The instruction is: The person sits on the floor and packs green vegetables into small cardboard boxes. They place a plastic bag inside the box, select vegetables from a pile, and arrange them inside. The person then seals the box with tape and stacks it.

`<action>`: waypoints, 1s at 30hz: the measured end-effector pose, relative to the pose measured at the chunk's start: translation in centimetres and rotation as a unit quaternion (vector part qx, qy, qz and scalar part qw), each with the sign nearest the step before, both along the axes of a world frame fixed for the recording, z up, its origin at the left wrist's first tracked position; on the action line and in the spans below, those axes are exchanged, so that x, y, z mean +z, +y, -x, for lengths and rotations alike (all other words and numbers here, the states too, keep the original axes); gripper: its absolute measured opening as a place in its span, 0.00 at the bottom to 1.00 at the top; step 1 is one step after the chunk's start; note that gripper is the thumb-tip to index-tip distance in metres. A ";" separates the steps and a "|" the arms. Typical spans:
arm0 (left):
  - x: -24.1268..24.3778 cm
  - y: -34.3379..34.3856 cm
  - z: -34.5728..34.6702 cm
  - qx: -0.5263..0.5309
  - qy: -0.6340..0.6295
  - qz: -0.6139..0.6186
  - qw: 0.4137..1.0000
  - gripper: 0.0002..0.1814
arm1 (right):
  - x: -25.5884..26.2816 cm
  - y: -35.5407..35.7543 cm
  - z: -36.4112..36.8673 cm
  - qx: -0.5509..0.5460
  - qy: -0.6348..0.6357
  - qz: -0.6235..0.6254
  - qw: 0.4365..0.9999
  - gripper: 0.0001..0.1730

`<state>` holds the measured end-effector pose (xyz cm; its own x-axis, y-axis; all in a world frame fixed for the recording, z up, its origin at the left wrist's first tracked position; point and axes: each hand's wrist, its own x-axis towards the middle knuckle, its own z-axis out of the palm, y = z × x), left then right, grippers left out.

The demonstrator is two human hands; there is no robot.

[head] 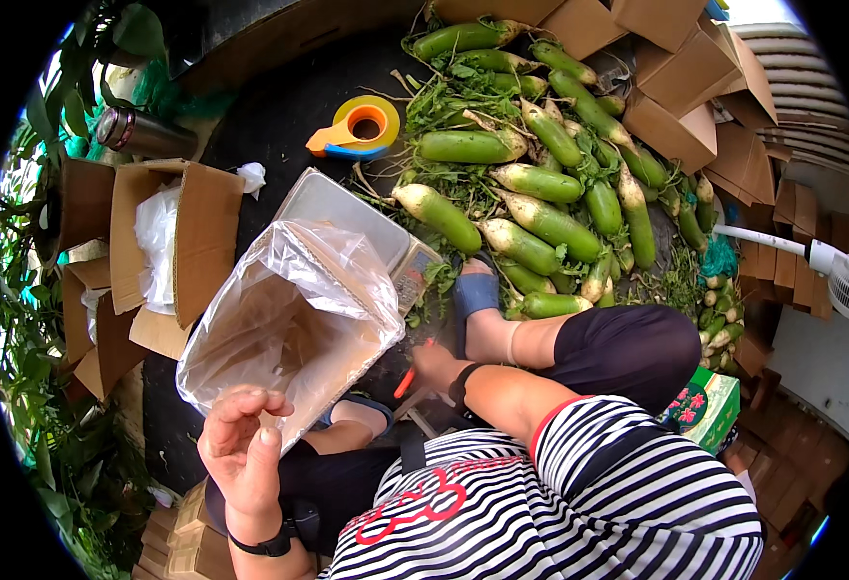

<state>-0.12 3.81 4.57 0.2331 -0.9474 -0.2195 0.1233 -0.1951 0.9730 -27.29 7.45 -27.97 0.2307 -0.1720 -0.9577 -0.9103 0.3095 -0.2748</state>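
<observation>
My left hand (245,442) is raised with its fingers curled and apart, holding nothing, beside the near left edge of a cardboard box lined with clear plastic (287,326). The box looks empty inside and stands tilted in the view on a metal-topped weighing scale (345,210). My right hand (435,368) is low between my legs, closed around a tool with a red-orange handle (403,383); its blade or tip is hidden or blurred. Ahead and to the right lies a large heap of green radishes (551,225) with pale ends, roots and leaves.
An orange and yellow tape dispenser (355,130) lies beyond the scale. At left are an open carton (210,239) holding plastic bags and a steel flask (147,133). Cardboard boxes (675,130) are piled at upper right, near a white fan (836,272). A green printed box (707,409) is at right.
</observation>
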 end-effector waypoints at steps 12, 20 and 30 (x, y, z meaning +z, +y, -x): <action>-0.5 0.4 0.7 0.016 -0.037 0.049 0.998 0.15 | 28.3 -26.1 8.9 -0.364 -0.299 0.047 0.881 0.20; -1.6 1.2 3.6 0.012 -0.028 0.099 0.995 0.12 | 35.7 -26.2 29.1 -0.488 -0.344 0.293 0.747 0.12; 1.2 4.3 6.4 -0.002 -0.061 0.084 0.995 0.12 | 8.1 -10.2 34.7 -0.800 -0.002 0.148 0.581 0.06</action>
